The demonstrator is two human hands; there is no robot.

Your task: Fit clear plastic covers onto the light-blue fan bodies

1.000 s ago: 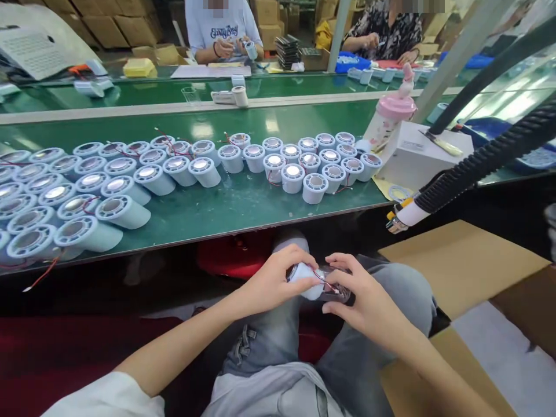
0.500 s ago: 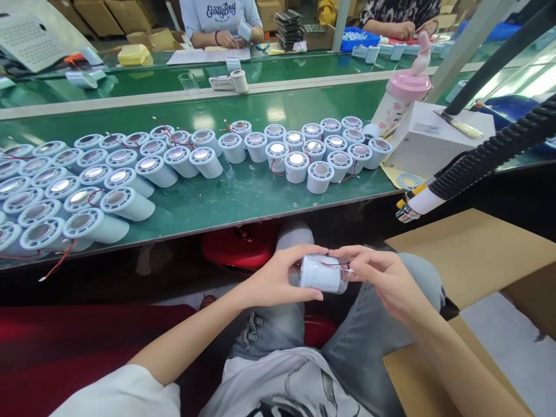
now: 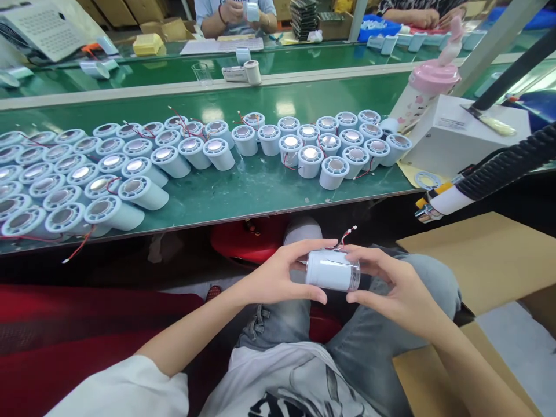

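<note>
Over my lap, both hands hold a light blue plastic cylinder (image 3: 329, 270) lying on its side, with a clear end part on its right. My left hand (image 3: 286, 273) grips its left end, thumb below and fingers above. On the other side my right hand (image 3: 391, 281) is closed around the clear end, fingers on top and thumb underneath. Thin red and black wires with a small white connector (image 3: 354, 228) stick up behind the cylinder. On the green bench (image 3: 208, 197) stand many similar light blue cylinders (image 3: 334, 172), some upright and some tilted, several with red wires trailing.
A black flexible hose with a metal nozzle (image 3: 428, 213) hangs at the right, near a white box (image 3: 460, 133) and a pink-lidded cup (image 3: 428, 87). An open cardboard box (image 3: 482, 255) is beside my right leg. Co-workers' hands (image 3: 237, 11) are across the bench.
My right hand has moved from pinching the wires to gripping the cylinder's clear end. The wires now point up behind it. The view has shifted slightly left.
</note>
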